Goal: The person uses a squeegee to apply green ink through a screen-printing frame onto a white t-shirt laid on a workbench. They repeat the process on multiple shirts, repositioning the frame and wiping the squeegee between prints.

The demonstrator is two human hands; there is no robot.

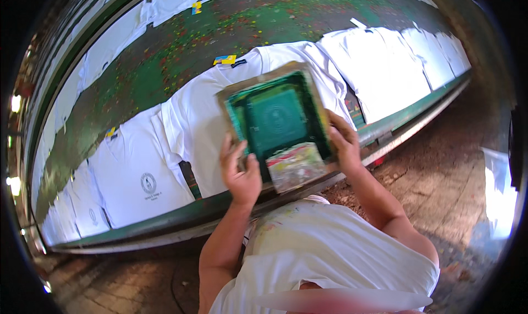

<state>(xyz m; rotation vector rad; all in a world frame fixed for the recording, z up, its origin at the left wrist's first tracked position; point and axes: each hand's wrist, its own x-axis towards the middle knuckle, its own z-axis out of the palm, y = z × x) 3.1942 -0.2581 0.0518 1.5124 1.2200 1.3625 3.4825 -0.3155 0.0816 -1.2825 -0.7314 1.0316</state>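
A printing screen point(278, 108), with a worn brown frame and green mesh showing a faint round design, is held tilted over a white T-shirt point(195, 110). My left hand point(239, 171) has its fingers curled at the frame’s lower left edge, and my right hand point(345, 143) grips the right edge. A crumpled plastic patch with red marks point(295, 165) covers the screen’s lower part. To the left, another white shirt point(132, 187) bears a dark round print. A small yellow label point(224, 59) sits by the collar of the shirt behind the screen.
The long, paint-speckled green table point(214, 17) carries rows of white shirts point(379, 72) to both sides and along the far edge. Its near rail point(154, 231) runs in front of my body. A worn floor point(434, 165) shows at the right and below.
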